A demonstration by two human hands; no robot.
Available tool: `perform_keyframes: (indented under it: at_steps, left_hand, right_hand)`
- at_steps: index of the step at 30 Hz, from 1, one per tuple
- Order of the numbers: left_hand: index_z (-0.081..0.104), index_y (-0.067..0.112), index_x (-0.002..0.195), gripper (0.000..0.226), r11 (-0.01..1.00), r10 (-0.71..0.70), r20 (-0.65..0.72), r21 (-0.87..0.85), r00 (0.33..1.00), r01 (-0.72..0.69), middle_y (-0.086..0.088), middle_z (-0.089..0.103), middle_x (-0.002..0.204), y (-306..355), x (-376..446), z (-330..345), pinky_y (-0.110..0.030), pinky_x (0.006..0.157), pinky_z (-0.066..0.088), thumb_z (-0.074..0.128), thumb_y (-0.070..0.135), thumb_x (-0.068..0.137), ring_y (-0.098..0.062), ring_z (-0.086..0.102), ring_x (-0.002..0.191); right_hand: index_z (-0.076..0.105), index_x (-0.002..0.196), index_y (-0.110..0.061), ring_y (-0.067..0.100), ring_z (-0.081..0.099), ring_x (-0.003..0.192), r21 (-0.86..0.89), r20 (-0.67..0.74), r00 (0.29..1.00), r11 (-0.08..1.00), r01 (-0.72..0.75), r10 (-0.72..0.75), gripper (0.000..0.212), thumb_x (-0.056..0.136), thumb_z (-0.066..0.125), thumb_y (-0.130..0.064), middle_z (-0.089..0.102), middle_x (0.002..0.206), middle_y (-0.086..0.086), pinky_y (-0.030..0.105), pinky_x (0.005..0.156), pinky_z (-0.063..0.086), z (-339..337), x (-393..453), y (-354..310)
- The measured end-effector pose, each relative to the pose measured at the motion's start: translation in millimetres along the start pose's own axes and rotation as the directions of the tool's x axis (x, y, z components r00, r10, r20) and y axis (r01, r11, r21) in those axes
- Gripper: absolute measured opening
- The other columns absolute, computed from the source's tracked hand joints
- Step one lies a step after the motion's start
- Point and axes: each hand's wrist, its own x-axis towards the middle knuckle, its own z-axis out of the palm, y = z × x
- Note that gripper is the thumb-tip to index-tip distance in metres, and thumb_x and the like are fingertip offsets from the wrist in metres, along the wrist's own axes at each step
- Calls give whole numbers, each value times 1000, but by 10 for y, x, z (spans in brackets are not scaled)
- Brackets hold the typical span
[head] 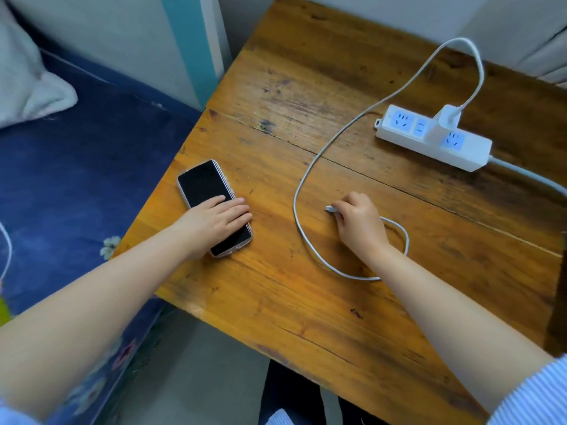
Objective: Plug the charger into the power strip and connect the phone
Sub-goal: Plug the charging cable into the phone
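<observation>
A white charger sits plugged into the white power strip at the table's far right. Its white cable loops across the wood toward me. My right hand is shut on the cable's plug end, whose metal tip sticks out to the left, just above the table. A black phone in a clear case lies face up near the table's left edge, screen dark. My left hand rests flat on the phone's near half, fingers spread over the screen.
The wooden table has its left edge right beside a bed with a blue floral sheet and a grey pillow. The strip's own thick cord runs off the right edge. A wall stands behind the table.
</observation>
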Motion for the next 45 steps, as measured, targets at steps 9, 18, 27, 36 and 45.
perform_keyframes:
  at_steps: [9,18,27,36,45]
  left_hand:
    - [10,6,143,94,976,-74,-205,-217,976,29,-13,21,151,24,-9,-243,-33,117,13,70,21,73,-26,17,139]
    - [21,2,141,99,838,-187,-386,-543,903,-58,-18,33,145,453,117,-782,-37,108,33,76,24,62,-30,28,133]
    - [19,5,141,108,849,-93,-337,-519,937,-102,-12,34,143,813,255,-1105,-38,98,42,77,36,56,-27,29,130]
    - [17,4,142,108,849,-86,-313,-520,946,-95,-13,32,144,943,252,-1171,-38,101,40,77,35,57,-27,26,132]
    - [15,4,142,109,853,-85,-310,-514,947,-92,-12,32,144,1041,220,-1216,-37,101,42,77,35,58,-24,25,133]
  right_hand:
    - [63,96,10,42,62,73,166,-142,990,986,31,-7,17,80,58,10,65,82,30,42,64,53,-290,-200,-29]
    - [71,91,-4,-3,50,66,502,-22,990,858,-112,142,13,85,60,-5,62,78,-4,-3,59,38,-833,-480,-30]
    - [71,83,4,26,62,80,446,-106,994,895,21,30,8,76,68,4,72,87,21,16,65,40,-929,-658,75]
    - [71,72,6,34,64,67,316,-223,969,933,173,-105,8,67,71,12,72,71,23,27,70,43,-838,-752,191]
    - [71,70,4,33,64,64,317,-199,969,926,203,-144,8,66,72,11,71,66,21,26,67,44,-818,-777,253]
